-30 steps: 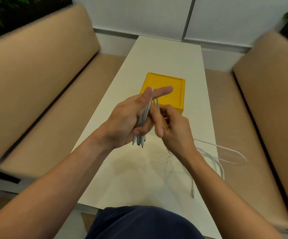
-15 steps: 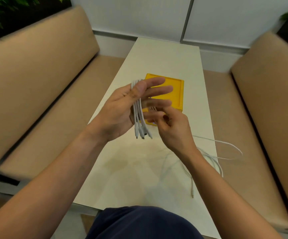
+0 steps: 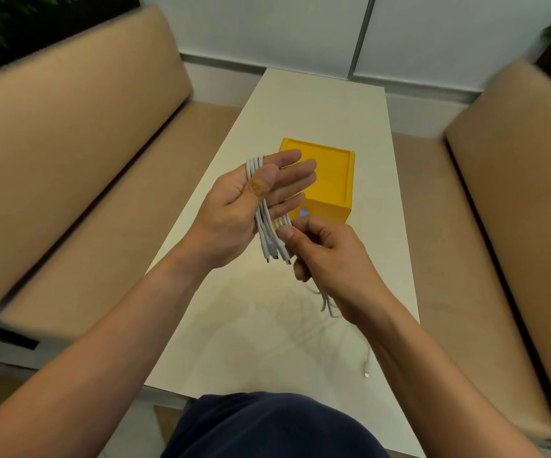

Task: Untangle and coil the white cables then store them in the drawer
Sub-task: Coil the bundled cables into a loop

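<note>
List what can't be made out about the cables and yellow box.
Head view: strand count of the white cables, overlapping behind fingers of the left hand.
Loose cable: its run hidden under the right hand and forearm.
Yellow box front, partly behind both hands: drawer state unclear.
Plug on the table: too small to identify.

The left hand (image 3: 234, 209) has opened from a curled grip: its fingers now lie straight, with the white cables (image 3: 260, 223) looped over the forefinger and pinned by the thumb. The right hand (image 3: 327, 256) has dropped to pinch the strands beside their plugs (image 3: 275, 254). The slack loop beyond the tabletop's (image 3: 317, 104) right edge has drawn in.
</note>
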Available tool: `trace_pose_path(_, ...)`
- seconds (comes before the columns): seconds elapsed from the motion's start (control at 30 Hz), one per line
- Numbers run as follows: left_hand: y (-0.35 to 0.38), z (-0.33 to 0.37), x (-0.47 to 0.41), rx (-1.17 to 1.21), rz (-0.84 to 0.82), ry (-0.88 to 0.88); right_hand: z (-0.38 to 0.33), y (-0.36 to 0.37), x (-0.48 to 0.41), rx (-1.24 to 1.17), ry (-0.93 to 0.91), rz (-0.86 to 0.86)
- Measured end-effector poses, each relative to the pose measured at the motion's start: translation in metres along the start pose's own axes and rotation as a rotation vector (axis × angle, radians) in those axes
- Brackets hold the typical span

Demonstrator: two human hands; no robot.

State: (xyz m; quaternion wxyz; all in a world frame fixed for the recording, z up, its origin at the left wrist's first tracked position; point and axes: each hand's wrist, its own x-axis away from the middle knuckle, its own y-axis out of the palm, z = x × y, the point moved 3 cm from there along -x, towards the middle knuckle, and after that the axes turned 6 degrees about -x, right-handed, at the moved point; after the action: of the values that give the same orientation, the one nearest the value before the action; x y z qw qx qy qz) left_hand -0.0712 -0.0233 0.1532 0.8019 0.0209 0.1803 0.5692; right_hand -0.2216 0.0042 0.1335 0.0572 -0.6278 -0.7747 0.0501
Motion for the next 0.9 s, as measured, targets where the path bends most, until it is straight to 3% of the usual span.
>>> trace_pose_path(0.17,0.001,-0.003,0.002,-0.106,0.006,-0.002,0.003,0.000,-0.001,-0.170,0.130,-0.002)
trace_pose_path(0.4,-0.002,-0.006,0.005,-0.184,0.030,0.012,0.001,-0.008,0.001,-0.103,0.228,-0.164)
trace_pose_path(0.7,0.000,-0.009,0.008,-0.294,0.037,-0.004,0.002,-0.004,0.010,-0.029,0.210,-0.109)
trace_pose_path(0.9,0.006,-0.006,0.008,-0.317,0.042,-0.017,0.006,-0.007,0.009,-0.155,0.291,-0.114)
